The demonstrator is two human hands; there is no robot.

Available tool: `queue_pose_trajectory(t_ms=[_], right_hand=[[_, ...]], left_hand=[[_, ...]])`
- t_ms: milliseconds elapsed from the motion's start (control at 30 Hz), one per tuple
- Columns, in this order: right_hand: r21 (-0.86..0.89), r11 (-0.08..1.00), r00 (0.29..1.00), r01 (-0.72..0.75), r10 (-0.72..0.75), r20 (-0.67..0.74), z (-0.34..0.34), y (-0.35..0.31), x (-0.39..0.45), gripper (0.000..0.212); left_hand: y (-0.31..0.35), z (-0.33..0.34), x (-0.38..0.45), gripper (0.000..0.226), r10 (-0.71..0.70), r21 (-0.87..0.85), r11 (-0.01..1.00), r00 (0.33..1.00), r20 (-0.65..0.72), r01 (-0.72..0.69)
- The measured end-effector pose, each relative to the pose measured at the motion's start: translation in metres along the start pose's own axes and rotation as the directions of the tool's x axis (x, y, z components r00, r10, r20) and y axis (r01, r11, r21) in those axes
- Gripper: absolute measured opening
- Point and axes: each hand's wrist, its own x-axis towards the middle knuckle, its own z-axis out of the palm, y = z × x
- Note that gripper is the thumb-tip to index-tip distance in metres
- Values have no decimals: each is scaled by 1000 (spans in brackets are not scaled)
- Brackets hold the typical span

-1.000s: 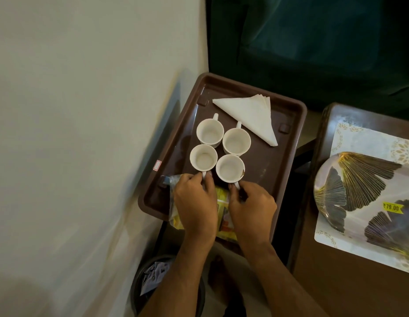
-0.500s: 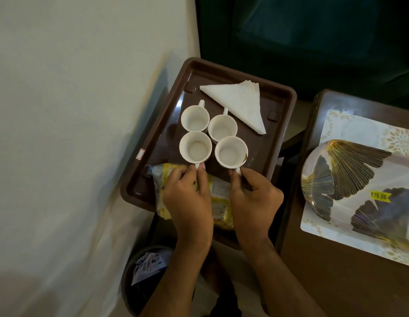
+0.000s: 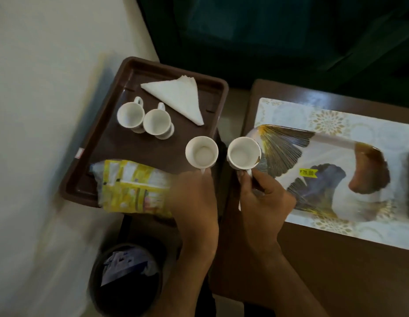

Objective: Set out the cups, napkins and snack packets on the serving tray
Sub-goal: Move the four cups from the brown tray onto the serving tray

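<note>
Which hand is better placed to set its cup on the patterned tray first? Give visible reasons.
The right hand. Its cup already overlaps the patterned tray's near edge, while the left hand's cup hangs over the brown tray's edge, farther away.

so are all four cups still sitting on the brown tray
No, only two cups stand on the brown tray; the left hand and right hand each hold one lifted.

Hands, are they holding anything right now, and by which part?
Each holds a white cup by its handle: left hand one cup, right hand the other.
</note>
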Motion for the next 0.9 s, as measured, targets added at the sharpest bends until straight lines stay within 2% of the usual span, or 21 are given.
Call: queue_pose_trajectory(t_ms=[267,400,667,900], right_hand=[[-55,997,992,-54,47,-116,-70,60,21,2],[-59,991,983,-119,109,-149,-91,85,24,6],[-73,982,967,-173,155,-202,-115,117,24,5],[-60,986,968,-154,139,-210,-118,121,22,26]], left_hand=[[45,57,-63,18,36,-48,998,987,159,-29],[57,80,-87,18,80,-54,996,972,220,-70],[65,108,-115,17,133,-44,991,961,242,-126],[65,113,-121,14,129,-55,991,965,227,-119]])
